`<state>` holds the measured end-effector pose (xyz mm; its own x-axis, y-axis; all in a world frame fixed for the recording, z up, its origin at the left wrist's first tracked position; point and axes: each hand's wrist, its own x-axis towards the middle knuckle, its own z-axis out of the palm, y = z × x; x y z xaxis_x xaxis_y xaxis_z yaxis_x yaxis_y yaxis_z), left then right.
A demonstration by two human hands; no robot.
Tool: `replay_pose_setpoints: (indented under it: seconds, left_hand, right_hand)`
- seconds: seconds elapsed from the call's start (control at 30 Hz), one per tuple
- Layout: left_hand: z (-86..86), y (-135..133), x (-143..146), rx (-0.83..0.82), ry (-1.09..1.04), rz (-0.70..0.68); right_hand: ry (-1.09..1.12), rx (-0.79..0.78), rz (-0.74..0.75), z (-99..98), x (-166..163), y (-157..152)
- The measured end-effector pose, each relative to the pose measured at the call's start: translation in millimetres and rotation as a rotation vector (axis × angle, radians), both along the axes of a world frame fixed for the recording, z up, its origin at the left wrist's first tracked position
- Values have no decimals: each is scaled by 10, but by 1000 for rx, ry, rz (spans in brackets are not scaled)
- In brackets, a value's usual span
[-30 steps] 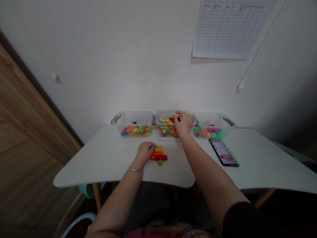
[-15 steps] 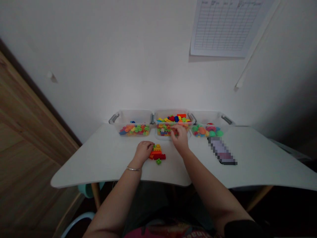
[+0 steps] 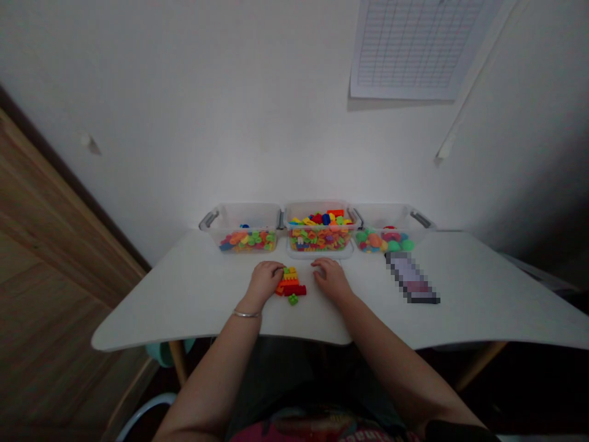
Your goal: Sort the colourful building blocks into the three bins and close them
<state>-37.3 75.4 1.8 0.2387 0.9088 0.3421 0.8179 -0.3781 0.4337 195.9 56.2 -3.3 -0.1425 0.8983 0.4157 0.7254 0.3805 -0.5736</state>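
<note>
Toy building bricks stacked in yellow and orange (image 3: 289, 279) stand on the white table, with a green piece at the top. My left hand (image 3: 264, 282) grips the stack from its left side, fingers curled over the edge. Against the stack's lower front is a dark red brick (image 3: 295, 290), and a small green brick (image 3: 293, 299) lies just nearer to me. To the right, apart from the stack, my right hand (image 3: 332, 279) is low over the table, its thumb and fingers parted with nothing visible between them.
Along the wall stand a clear bin of small colourful pieces (image 3: 248, 240), a fuller middle bin of bricks (image 3: 321, 236) and a right bin with rounded pieces (image 3: 384, 240). A pixelated phone-like object (image 3: 413, 277) lies on the table (image 3: 184, 301) at right. A printed sheet (image 3: 409, 55) hangs above.
My right hand has drawn back from the front of the middle bin toward me, down beside the stack, and its fingers have parted. My left hand stays at the bricks.
</note>
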Motion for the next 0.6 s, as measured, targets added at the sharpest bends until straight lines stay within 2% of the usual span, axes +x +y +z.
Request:
replay_pose_setpoints:
  seconds: [0.37, 0.6]
  left_hand:
    - [72, -50, 43, -5, -29, -9]
    - [58, -20, 55, 3, -74, -26]
  right_hand:
    - [55, -89, -79, 2, 37, 8]
    - [46, -97, -95, -4, 48, 25]
